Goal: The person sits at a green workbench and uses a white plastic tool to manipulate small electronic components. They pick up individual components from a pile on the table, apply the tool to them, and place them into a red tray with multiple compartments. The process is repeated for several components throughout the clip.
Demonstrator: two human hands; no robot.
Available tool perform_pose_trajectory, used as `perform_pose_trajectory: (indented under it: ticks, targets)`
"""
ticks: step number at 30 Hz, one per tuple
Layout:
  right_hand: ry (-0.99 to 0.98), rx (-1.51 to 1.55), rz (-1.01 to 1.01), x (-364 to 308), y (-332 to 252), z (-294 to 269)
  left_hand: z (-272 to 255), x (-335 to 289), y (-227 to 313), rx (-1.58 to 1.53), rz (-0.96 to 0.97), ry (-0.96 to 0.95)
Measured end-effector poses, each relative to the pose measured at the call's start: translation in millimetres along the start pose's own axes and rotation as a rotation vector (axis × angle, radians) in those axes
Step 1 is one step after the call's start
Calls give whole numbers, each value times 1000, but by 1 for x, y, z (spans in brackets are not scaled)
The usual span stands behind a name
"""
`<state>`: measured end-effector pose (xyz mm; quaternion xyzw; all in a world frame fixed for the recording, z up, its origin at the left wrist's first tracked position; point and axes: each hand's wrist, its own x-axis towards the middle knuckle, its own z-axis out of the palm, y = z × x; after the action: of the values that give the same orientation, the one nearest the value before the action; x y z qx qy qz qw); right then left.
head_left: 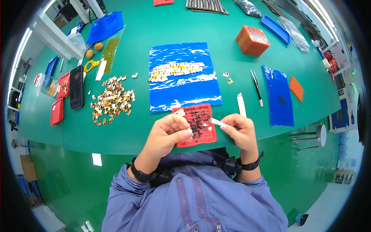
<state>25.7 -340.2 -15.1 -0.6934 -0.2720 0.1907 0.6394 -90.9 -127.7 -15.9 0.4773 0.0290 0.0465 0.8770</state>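
Over a red tray [206, 136] at the table's front edge, my left hand [169, 132] is closed in a pinch. Whatever sits between its fingertips is too small to make out. Small black parts [196, 116] fill much of the tray, with a few whitish bits among them. My right hand [240, 130], closed, grips a thin white strip [217, 122] whose tip reaches the tray's right side. Just beyond the tray lies a blue film sheet [181, 92] carrying rows of small white-and-gold pieces [176, 70].
Loose gold-and-white pieces [112, 101] are heaped at left, beside a black phone [77, 87] and yellow scissors [91, 65]. To the right are a white blade-shaped strip [241, 104], tweezers [256, 87], a blue pouch [279, 100] and stacked orange trays [251, 41].
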Motion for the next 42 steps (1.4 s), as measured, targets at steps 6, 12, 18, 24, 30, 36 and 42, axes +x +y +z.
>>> perform_pose_trajectory:
  ticks: [6, 12, 18, 24, 30, 36, 42]
  targets:
    - [7, -159, -127, -2, -3, 1, 2, -10, 15, 916, 556, 137]
    - [-8, -222, -173, -3, -5, 0, 6, -15, 36, 1315, 889, -4]
    - [-17, -228, -188, -4, -6, -2, 14, -16, 49, 1525, 967, -91]
    - [-37, -212, -200, -4, -7, -4, 17, -9, 62, 1586, 896, -177]
    - [-55, -167, -176, -5, -8, -4, -13, 42, 94, 1530, 234, -92]
    - [-62, -156, -159, -4, -11, -5, -47, 106, 83, 1619, 114, -48]
    - [-71, -151, -168, -4, -10, -5, -60, 126, 65, 1751, 153, 9]
